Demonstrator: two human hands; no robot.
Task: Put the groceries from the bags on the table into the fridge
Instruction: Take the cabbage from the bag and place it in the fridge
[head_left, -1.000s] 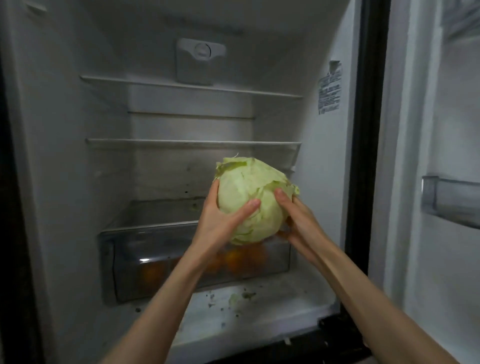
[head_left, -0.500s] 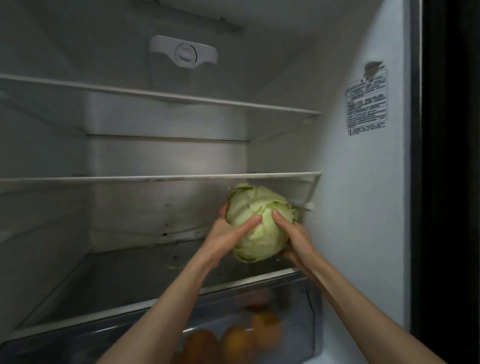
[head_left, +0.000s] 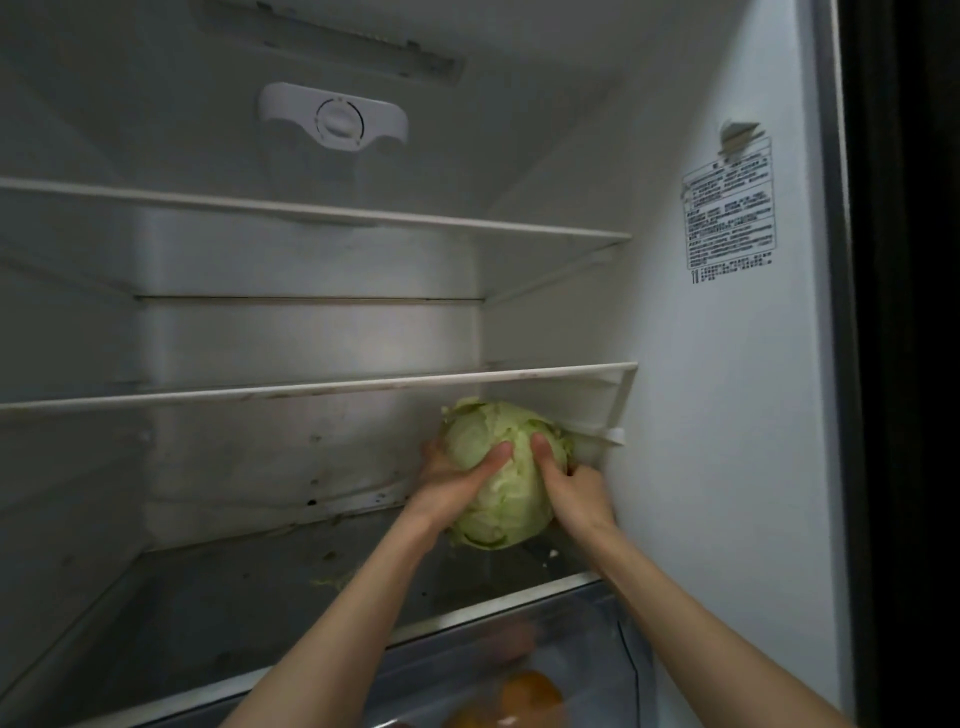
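White fridge interior (head_left: 727, 415), door open; glass bottom shelf (head_left: 234, 597) over the crisper drawer (head_left: 597, 649). Step in hand, by judgement: set the load down flat, toward the right wall, then ease both grips off so it cannot roll. Cabbage (head_left: 506, 488): pale green, round, loose outer leaves, at the shelf's right end. Left hand (head_left: 452, 488) and right hand (head_left: 576, 493) clasp its sides, thumbs on top.

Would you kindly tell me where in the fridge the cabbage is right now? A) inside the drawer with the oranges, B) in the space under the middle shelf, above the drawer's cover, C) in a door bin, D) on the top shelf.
B: both hands hold the cabbage beneath the middle shelf, above the drawer's cover.
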